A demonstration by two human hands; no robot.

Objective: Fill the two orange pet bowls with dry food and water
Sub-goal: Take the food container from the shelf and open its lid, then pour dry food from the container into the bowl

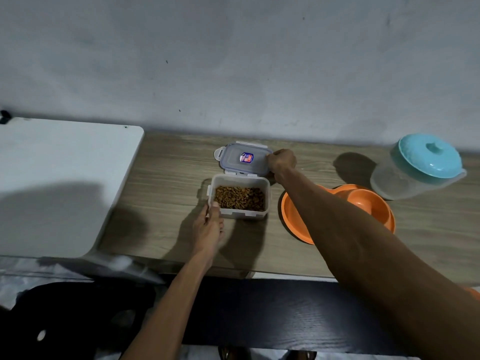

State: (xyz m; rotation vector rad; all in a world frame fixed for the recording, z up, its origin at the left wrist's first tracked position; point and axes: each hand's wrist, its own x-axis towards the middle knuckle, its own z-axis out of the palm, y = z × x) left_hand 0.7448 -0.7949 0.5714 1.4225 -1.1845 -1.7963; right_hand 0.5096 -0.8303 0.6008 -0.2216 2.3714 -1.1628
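Note:
A clear plastic container with brown dry food inside stands uncovered on the wooden table. My left hand grips its near left corner, thumb on the rim. Its clear lid, with a blue sticker, lies flat on the table just behind it. My right hand holds the lid's right edge with curled fingers. The orange double pet bowl sits to the right, partly hidden under my right forearm; the visible parts look empty.
A clear pitcher with a turquoise lid stands at the table's far right, near the wall. A white surface adjoins the table on the left. A dark bench or shelf lies below the table's front edge.

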